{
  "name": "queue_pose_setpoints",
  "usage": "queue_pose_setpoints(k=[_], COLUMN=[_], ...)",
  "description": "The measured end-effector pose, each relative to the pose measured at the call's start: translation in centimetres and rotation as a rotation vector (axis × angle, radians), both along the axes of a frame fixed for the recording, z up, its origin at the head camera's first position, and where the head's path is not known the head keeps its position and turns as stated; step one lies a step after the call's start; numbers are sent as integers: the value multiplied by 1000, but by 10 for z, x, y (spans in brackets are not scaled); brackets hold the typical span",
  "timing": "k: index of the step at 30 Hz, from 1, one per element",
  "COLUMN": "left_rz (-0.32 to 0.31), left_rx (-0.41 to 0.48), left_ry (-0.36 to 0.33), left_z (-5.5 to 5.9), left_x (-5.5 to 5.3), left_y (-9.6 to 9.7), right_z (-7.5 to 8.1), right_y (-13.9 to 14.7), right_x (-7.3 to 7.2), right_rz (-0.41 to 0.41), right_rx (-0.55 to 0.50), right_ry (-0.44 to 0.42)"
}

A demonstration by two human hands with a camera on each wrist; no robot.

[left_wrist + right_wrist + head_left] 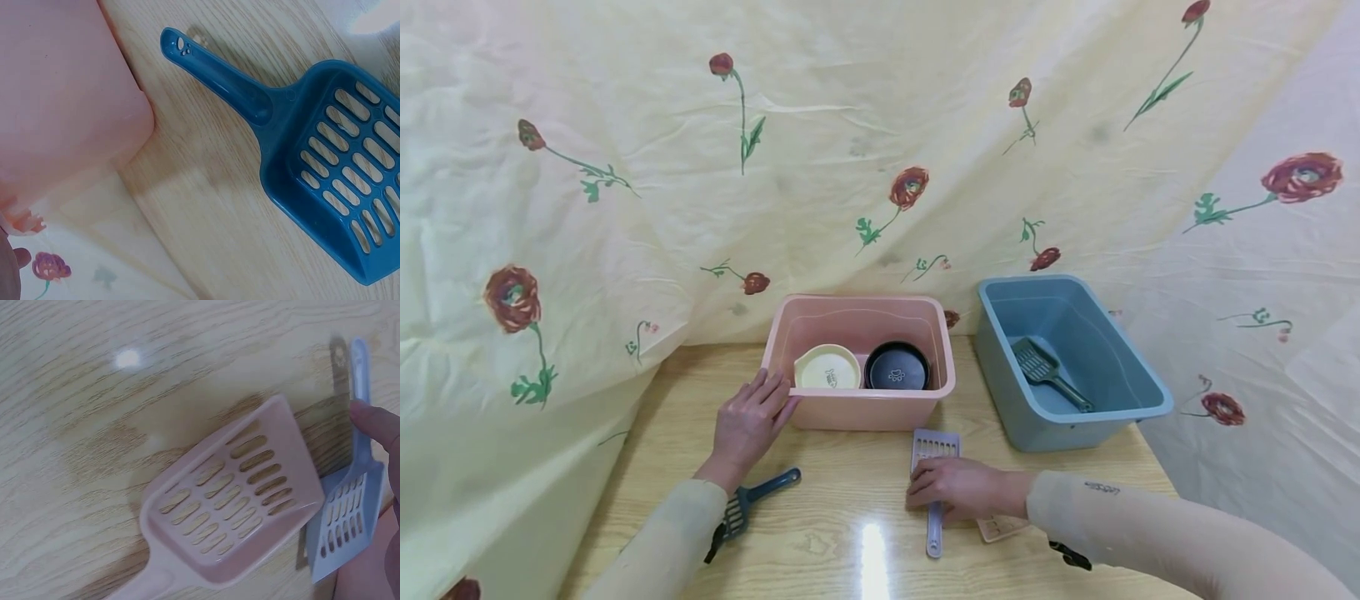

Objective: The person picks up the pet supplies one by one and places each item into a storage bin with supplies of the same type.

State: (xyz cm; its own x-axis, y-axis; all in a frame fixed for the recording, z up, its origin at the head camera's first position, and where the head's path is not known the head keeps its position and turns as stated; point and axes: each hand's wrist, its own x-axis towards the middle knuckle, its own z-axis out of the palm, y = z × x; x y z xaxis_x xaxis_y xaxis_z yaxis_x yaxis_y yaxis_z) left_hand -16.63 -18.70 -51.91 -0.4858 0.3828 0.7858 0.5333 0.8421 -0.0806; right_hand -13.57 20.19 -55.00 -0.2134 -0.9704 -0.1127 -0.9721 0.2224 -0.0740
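My left hand (pixel 751 423) grips the front left corner of the pink litter box (pixel 865 412), its fingers over the rim. Inside that box a cream bowl (pixel 827 367) and a black bowl (pixel 897 366) lie side by side. In front of the box, my right hand (pixel 955 487) holds a lavender litter scoop (pixel 359 450) by its handle, slotted head towards the box. A pink scoop (pixel 231 494) lies on the table beside it, partly hidden by my right arm in the head view. Near my left wrist rests a dark blue scoop (pixel 275 125).
At the back right stands a blue litter box (pixel 1093 413) with a dark green scoop (pixel 1043 371) lying inside. The wooden table (pixel 827 533) reflects a bright light at its front. A flower-printed cloth (pixel 820 208) hangs behind and along the sides.
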Motion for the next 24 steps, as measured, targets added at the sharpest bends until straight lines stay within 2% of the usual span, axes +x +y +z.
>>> queue_pose_setpoints(k=[5, 10, 15, 20, 24], left_rz=[10, 14, 5, 9, 11], left_rx=[1, 11, 17, 5, 0], left_ry=[-30, -47, -41, -36, -42], left_z=[-1, -1, -1, 0, 1], left_x=[1, 2, 2, 2, 2], left_y=[1, 2, 2, 1, 0], right_z=[3, 4, 2, 0, 0], right_y=[-6, -10, -12, -13, -10], right_x=[2, 3, 1, 0, -2], right_rz=[100, 127, 90, 58, -34], right_rx=[22, 67, 67, 17, 30], right_ry=[0, -2, -16, 43, 17])
